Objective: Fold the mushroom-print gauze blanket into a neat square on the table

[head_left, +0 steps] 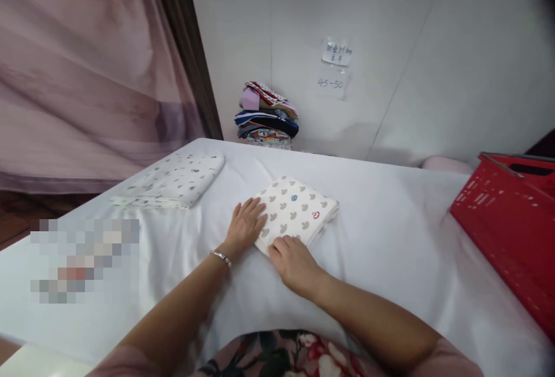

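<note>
A folded cream cloth [299, 208] with a printed pattern of small grey, blue and red shapes lies in the middle of the white-covered table [390, 238]. My left hand [245, 224], with a bracelet at the wrist, rests flat with its fingers on the cloth's left edge. My right hand [293, 262] grips the cloth's near corner, fingers curled over it. Both hands touch the same folded cloth.
A second folded patterned cloth [176, 181] lies at the far left of the table. A stack of folded coloured fabrics [266, 115] stands against the back wall. A red plastic basket [509, 221] sits at the right edge. A curtain [87, 65] hangs at the left.
</note>
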Available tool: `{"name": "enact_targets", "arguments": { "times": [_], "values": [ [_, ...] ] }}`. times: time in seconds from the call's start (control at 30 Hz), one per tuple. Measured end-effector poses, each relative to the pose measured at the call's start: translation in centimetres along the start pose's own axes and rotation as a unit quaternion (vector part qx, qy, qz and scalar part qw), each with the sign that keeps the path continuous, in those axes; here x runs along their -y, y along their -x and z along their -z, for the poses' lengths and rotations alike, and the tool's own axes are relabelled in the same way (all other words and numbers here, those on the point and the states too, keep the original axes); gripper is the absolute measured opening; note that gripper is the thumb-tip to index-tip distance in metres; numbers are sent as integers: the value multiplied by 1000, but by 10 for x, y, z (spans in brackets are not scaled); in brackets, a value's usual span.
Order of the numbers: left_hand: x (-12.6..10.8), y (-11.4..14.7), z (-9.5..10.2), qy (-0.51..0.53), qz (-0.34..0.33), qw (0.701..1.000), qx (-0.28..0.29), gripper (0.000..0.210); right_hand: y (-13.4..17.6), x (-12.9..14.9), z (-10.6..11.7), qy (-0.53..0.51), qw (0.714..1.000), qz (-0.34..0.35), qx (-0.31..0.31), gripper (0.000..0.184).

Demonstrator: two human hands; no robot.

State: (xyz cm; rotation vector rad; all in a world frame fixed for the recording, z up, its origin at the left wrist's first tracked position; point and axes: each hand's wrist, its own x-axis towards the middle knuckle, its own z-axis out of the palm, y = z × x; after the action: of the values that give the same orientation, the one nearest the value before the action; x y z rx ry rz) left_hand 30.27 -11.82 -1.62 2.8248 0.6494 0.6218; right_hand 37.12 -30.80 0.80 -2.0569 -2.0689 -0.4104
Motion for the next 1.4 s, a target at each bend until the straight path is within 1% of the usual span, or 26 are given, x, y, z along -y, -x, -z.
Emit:
{"name": "enact_targets", "arguments": {
  "times": [0.13, 0.23, 0.27, 0.33, 0.4, 0.47, 0.57, 0.67, 0.77, 0.83, 0.87, 0.9, 0.93, 0.97, 1.0, 1.03, 1.07, 1.1, 1.13, 1.17, 1.2, 1.3, 1.4],
  "values": [
    [4, 0, -1, -8, -11, 1000, -15, 39, 0, 0, 6, -19, 1000, -10, 8, 14],
    [5, -1, -2, -16, -15, 999, -25, 40, 0, 1, 17, -73, 997, -11, 1, 13],
    [6, -1, -2, -18, -18, 999, -26, 40, 1, 1, 19, -92, 996, -5, -8, 18],
    [7, -1, -3, -24, -24, 999, -23, 41, 1, 2, 20, -112, 993, 11, -16, 38],
    [8, -2, -3, -29, -29, 999, -22, 41, 2, 2, 16, -105, 994, 22, 0, 52],
    [8, -2, -2, -31, -30, 999, -22, 42, 3, 3, 9, -91, 995, 27, 29, 57],
    [6, -2, 0, -30, -33, 999, -15, 41, 5, 4, 3, -86, 995, 28, 47, 56],
    [5, -3, 1, -23, -26, 999, -16, 40, 6, 5, 5, -110, 992, 28, 53, 54],
    [5, -3, 1, -15, -16, 1000, -22, 41, 3, 0, 13, -187, 979, 49, 61, 48],
    [6, -3, 1, -11, -14, 1000, -19, 42, 0, -13, 19, -268, 961, 56, 37, 40],
    [6, -3, 1, -9, -13, 1000, -17, 42, -1, -24, 22, -306, 951, 40, 6, 36],
    [6, -3, 1, -7, -13, 1000, -16, 42, -2, -37, 25, -336, 941, 9, -36, 32],
    [6, -2, 0, -5, -12, 1000, -16, 42, -2, -53, 26, -356, 930, -38, -83, 29],
    [7, -2, 0, -2, -12, 1000, -18, 42, -1, -71, 27, -363, 916, -104, -135, 26],
    [7, -2, 0, 0, -11, 1000, -19, 41, 2, -90, 27, -364, 900, -170, -169, 25],
    [8, -2, 0, 1, -11, 1000, -20, 41, 6, -110, 25, -368, 876, -245, -193, 25],
    [8, -3, -1, 3, -11, 1000, -19, 41, 12, -129, 23, -376, 842, -332, -202, 26],
    [9, -3, -1, 4, -11, 1000, -18, 41, 19, -146, 19, -379, 804, -414, -195, 27],
    [9, -3, -2, 5, -10, 1000, -18, 41, 27, -160, 15, -376, 787, -450, -190, 30],
    [10, -3, -2, 6, -10, 1000, -17, 42, 34, -171, 11, -376, 775, -475, -181, 31],
    [10, -3, -3, 5, -10, 1000, -16, 42, 42, -179, 7, -377, 769, -488, -171, 34],
    [11, -3, -3, 2, -10, 1000, -15, 43, 55, -187, -3, -388, 771, -485, -140, 42],
    [11, -3, -3, -1, -8, 1000, -13, 44, 57, -184, -8, -415, 787, -442, -113, 31]
  ]
}}
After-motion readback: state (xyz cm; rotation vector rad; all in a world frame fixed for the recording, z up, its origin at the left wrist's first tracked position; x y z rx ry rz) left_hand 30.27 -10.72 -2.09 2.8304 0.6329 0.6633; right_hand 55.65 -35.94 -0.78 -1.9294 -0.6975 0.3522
